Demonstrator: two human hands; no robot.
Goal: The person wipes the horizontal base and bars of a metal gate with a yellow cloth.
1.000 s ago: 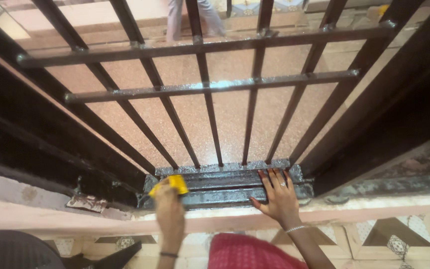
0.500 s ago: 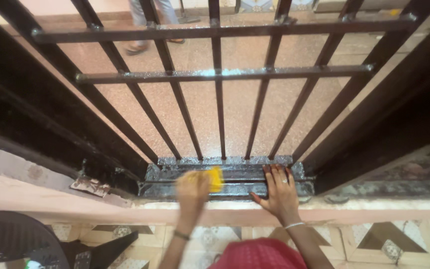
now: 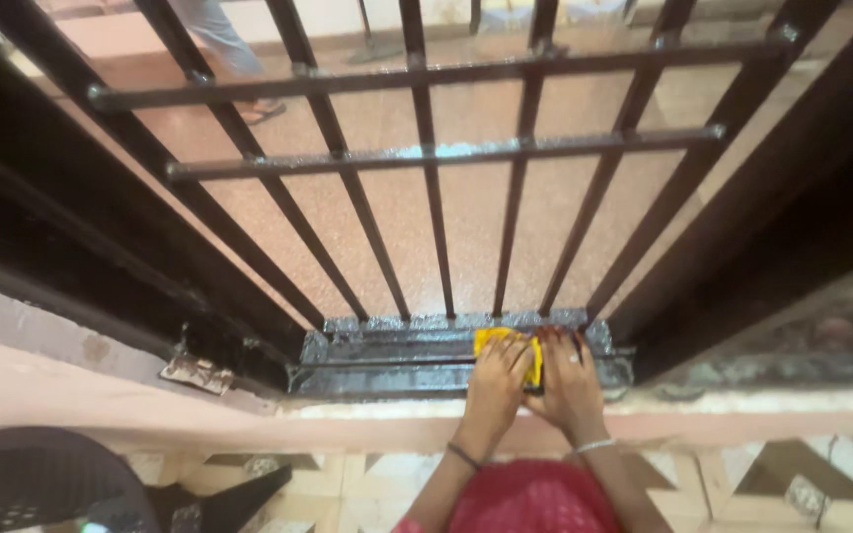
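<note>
Her left hand [image 3: 499,380] closes its fingers around a yellow cloth [image 3: 505,345], pressing it on the wet dark metal frame [image 3: 387,355] at the grille's [image 3: 426,153] foot. The right hand [image 3: 570,385] lies flat, fingers spread, touching the cloth's right edge.

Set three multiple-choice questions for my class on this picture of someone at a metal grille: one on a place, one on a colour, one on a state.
1. Where is the left hand?
A. on the bottom rail
B. on the top crossbar
C. on the dark stool

2. What colour is the pad it presses?
A. blue
B. yellow
C. white

3. How does the right hand lie?
A. clenched round a bar
B. raised in the air
C. flat on the rail

Answers: 1 A, it rests on the bottom rail; 2 B, yellow shows above the fingers; 3 C, its palm lies down beside the pad.
</note>
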